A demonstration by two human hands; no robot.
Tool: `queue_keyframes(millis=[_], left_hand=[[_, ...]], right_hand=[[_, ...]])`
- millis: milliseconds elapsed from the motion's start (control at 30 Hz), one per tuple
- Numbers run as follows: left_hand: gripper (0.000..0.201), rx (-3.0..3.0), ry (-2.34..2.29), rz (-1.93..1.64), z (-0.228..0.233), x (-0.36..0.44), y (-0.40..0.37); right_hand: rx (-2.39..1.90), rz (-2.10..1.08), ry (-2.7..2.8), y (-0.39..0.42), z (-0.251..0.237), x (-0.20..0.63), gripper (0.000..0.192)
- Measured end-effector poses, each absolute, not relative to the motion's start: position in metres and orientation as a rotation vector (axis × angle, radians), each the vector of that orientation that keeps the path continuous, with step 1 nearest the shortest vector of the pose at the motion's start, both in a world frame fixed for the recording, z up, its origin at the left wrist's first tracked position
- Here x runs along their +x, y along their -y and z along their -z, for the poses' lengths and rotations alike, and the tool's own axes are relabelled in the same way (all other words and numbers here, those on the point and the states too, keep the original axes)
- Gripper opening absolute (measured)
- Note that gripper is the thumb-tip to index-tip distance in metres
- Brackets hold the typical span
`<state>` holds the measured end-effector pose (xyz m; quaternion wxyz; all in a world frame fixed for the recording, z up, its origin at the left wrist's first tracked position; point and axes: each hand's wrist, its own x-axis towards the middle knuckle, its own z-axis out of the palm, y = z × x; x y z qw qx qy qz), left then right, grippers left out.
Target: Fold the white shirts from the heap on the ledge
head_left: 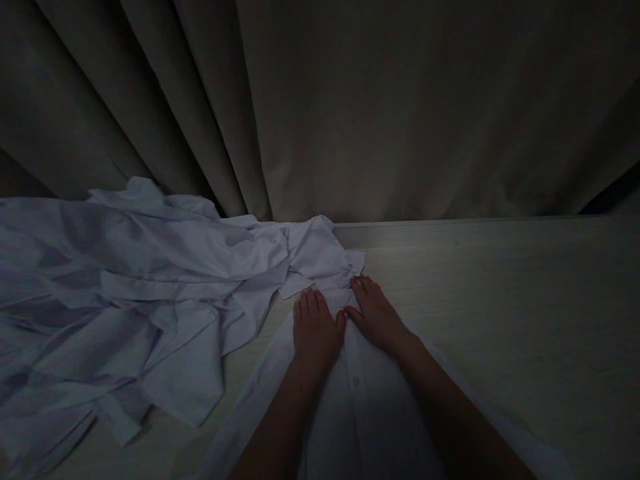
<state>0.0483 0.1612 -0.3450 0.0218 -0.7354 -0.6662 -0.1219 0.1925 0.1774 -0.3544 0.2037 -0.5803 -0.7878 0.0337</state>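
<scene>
A white button-up shirt lies spread on the floor in front of me, its collar end pointing away and its button placket running down the middle. My left hand rests flat on the left side near the collar, fingers stretched forward. On the other side of the placket, my right hand lies palm down by the collar, with its thumb towards the left thumb. Both hands press on the cloth rather than wrap round it. My forearms cover part of the shirt's lower body.
A heap of crumpled white cloth spreads over the floor on the left and reaches the shirt's collar. Long brown curtains hang along the back. Pale wood-look floor extends to the right. The light is dim.
</scene>
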Motion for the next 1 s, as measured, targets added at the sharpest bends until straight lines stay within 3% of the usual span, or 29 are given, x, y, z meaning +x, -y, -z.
queue_keyframes(millis=[367, 633, 767, 1000], left_hand=[[0.061, -2.393, 1.92, 0.371, 0.332, 0.049, -0.161], [0.055, -2.439, 1.853, 0.403, 0.349, 0.048, -0.163], [0.054, -2.409, 1.87, 0.425, 0.351, 0.049, -0.163], [0.052, -2.342, 1.845, 0.491, 0.354, 0.052, -0.163]], right_hand=[[-1.74, -0.023, 2.052, -0.179, 0.363, 0.184, 0.062], [-1.67, -0.172, 2.161, -0.18, 0.328, 0.204, 0.052], [-1.75, -0.279, 2.248, -0.175, 0.341, 0.201, 0.057], [-1.754, -0.012, 2.193, -0.164, 0.362, 0.184, 0.059]])
